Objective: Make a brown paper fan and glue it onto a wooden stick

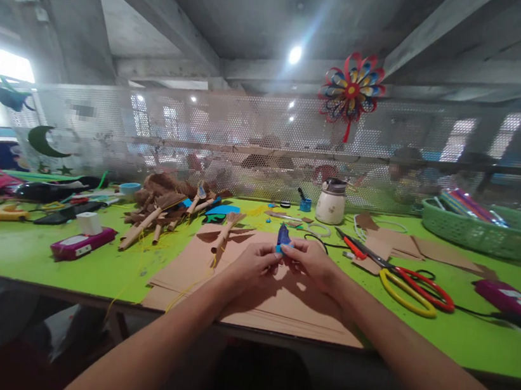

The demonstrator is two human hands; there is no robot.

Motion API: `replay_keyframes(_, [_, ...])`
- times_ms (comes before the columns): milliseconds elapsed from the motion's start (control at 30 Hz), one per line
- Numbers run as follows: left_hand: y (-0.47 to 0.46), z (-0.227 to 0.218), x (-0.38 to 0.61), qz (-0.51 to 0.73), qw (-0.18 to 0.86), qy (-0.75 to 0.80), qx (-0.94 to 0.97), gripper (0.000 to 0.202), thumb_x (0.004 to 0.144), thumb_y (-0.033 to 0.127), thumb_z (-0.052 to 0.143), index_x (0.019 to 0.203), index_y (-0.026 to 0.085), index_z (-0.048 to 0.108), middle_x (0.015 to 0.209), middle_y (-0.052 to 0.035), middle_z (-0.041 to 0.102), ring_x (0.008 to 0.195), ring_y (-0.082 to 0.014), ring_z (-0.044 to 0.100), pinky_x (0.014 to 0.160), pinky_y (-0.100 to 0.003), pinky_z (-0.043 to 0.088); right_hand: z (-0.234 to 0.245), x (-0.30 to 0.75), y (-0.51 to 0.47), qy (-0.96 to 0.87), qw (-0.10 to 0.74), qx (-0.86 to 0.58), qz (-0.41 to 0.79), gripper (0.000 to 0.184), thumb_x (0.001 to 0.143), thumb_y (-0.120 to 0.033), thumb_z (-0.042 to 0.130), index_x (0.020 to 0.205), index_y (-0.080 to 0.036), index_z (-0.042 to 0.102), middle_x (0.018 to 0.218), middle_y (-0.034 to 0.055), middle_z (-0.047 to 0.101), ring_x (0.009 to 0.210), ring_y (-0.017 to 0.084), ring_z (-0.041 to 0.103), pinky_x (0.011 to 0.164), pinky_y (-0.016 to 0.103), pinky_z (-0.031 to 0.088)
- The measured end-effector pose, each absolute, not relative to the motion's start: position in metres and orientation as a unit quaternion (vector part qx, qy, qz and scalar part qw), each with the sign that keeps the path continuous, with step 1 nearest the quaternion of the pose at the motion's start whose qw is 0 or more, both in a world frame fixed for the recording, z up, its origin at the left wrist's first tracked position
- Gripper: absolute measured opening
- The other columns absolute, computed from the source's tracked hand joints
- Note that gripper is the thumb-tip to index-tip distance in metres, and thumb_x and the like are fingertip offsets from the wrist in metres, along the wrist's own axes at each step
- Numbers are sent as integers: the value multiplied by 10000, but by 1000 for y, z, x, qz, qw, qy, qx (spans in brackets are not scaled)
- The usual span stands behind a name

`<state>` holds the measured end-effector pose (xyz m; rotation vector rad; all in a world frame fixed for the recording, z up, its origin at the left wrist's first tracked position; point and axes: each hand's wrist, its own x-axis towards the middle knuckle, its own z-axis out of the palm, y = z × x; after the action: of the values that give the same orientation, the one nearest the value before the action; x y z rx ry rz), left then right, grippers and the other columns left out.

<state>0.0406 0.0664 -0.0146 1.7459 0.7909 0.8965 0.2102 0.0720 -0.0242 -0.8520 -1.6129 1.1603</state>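
Between my two hands, above a stack of brown paper sheets, is a small blue piece, dark blue and pointed at the top, lighter blue at its base. My left hand pinches the base from the left. From the other side, my right hand grips the same base with thumb and fingers. Its exact kind is too small to make out. Just beyond my left hand lies a rolled brown paper tube with a fringed end and yellow string.
More paper tubes pile up at left, near a purple box. Red-and-yellow-handled scissors lie at right. Behind stand a white jar, a small blue pot and a green basket; a mesh panel borders the table.
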Motion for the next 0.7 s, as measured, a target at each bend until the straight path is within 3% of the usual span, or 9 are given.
replay_keyframes(167, [70, -18, 38, 327, 522, 311, 724, 292, 747, 427, 581, 730, 136, 560, 562, 27, 459, 488, -71, 343, 473, -216, 252, -16, 214, 68, -639, 472, -326, 513, 347, 701, -473, 661, 622, -148, 564, 529, -23, 526, 450, 70, 420, 458, 226, 327])
replay_keyframes(400, [66, -18, 44, 348, 484, 330, 731, 242, 756, 372, 578, 686, 141, 557, 554, 21, 476, 483, -74, 380, 466, -210, 280, -21, 212, 73, -670, 474, -405, 403, 338, 719, -460, 625, 569, -168, 547, 435, -40, 475, 393, 75, 386, 416, 230, 285])
replay_keyframes(533, [66, -18, 45, 341, 526, 353, 694, 239, 751, 377, 571, 700, 145, 554, 562, 13, 516, 441, -71, 390, 444, -209, 289, -24, 209, 74, -671, 504, -422, 342, 322, 737, -427, 610, 549, -173, 546, 439, -31, 477, 408, 82, 396, 423, 233, 292])
replay_keyframes(700, [69, -19, 40, 364, 549, 337, 673, 282, 702, 400, 641, 681, 130, 560, 552, 13, 515, 471, -63, 394, 466, -200, 264, -21, 210, 74, -664, 495, -397, 396, 353, 737, -494, 600, 604, -169, 574, 473, -22, 517, 405, 84, 423, 419, 230, 322])
